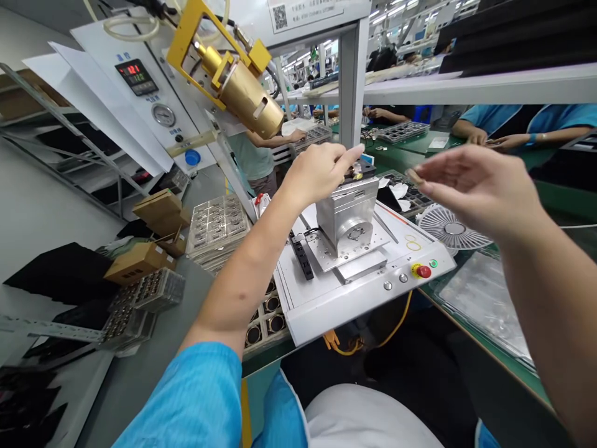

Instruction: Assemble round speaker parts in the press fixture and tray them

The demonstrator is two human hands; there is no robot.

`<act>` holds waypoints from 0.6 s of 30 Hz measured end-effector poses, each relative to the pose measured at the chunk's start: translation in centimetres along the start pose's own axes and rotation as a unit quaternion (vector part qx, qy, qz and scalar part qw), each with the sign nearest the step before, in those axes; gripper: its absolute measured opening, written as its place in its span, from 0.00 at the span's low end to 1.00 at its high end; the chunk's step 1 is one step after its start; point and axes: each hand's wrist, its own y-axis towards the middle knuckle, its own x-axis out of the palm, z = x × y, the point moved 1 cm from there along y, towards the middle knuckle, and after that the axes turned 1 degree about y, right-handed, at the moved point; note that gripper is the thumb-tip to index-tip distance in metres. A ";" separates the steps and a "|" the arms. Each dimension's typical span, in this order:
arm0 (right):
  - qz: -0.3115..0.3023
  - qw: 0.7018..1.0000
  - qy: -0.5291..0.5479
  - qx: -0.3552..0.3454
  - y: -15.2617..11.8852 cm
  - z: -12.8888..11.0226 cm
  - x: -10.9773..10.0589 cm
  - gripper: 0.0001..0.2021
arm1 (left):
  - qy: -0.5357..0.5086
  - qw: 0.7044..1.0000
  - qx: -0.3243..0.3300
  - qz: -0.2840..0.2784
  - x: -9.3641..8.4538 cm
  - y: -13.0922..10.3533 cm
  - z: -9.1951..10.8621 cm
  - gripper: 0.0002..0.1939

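My left hand (317,173) is at the top of a silver metal fixture block (347,214). One finger points right and the others curl down behind the block's upper edge, so what they grip is hidden. A small dark part with a gold-coloured bit (357,173) shows just beyond that hand. Out to the right, my right hand (480,186) is raised in the air with thumb and fingertips brought together. Something small and beige (414,176) shows at its fingertips; I cannot tell what it is. The fixture stands on a white machine base (298,311).
A gold cylindrical press head (252,99) hangs above the fixture. A red emergency-stop button (423,271) sits on the base's front. Right of it are a white fan (452,228) and clear plastic trays (485,298). Stacked part trays (219,227) stand left. Co-workers' hands (489,138) are across the bench.
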 end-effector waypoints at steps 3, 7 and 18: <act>0.042 0.992 0.013 0.121 -5.8 3.1 -2.3 0.20 | -0.035 0.999 0.029 -0.024 -0.4 -2.1 0.2 0.26; 0.040 0.964 -0.009 0.264 -13.2 9.2 -4.1 0.22 | -0.090 0.995 0.033 0.001 0.0 -2.9 -0.7 0.26; -0.128 0.912 -0.186 0.343 -20.1 14.2 -1.6 0.46 | -0.069 0.997 0.035 -0.021 0.3 -2.7 -0.9 0.34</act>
